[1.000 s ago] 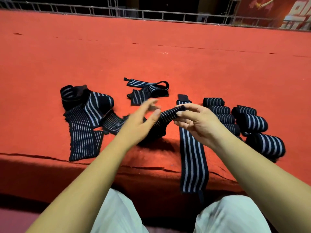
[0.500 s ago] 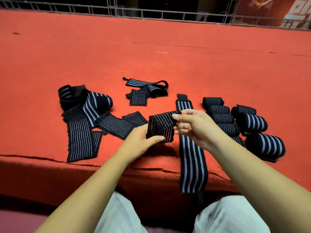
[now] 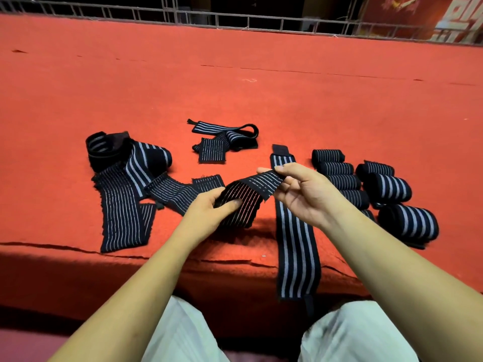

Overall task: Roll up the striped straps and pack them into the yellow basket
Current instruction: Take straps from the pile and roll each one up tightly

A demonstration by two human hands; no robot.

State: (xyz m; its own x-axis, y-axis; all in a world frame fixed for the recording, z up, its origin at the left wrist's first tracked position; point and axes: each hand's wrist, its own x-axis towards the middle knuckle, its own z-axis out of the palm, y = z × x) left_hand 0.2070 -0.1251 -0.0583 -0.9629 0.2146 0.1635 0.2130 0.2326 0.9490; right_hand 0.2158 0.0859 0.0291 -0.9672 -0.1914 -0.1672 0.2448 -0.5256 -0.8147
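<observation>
Unfolded since 0.5 s ago, thin-striped strap (image 3: 251, 190) is now stretched betw. both hands above red carpet (image 3: 261, 87). Its far end is pinched by right hand (image 3: 300, 194); near part is clamped by left hand (image 3: 209, 210). Rolled straps (image 3: 386, 186) lie at right, wide flat strap (image 3: 295, 244) just beside.

Eight rolled straps (image 3: 335, 168), possibly more behind the arm; about six unrolled straps (image 3: 296, 239); two hands (image 3: 209, 209).
</observation>
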